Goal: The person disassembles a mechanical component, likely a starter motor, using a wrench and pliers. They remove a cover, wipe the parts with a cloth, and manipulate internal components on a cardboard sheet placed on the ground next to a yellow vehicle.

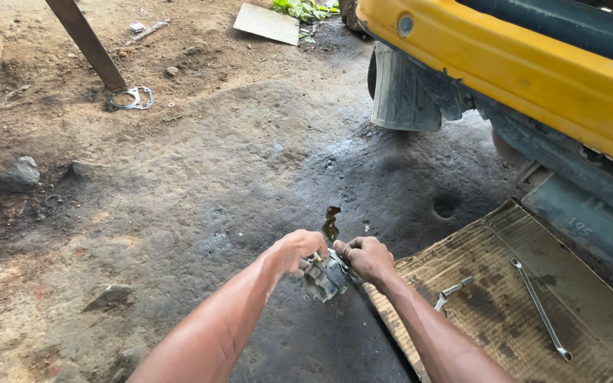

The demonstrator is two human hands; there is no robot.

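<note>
My left hand (294, 250) and my right hand (367, 258) together grip a small grey metal engine part (324, 278), held low over the oily dirt ground. A dark yellowish splash of liquid (330, 222) hangs in the air just above the part, between my two hands. My fingers cover much of the part's upper side.
A yellow vehicle body (533, 71) with a grey mudflap (402, 92) stands at the upper right. A stained sheet of cardboard (505, 234) lies at the right, carrying a long spanner (540, 308) and a smaller tool (450, 292). A metal gasket (132, 98), a leaning bar (86, 42) and stones (20, 174) lie at the left.
</note>
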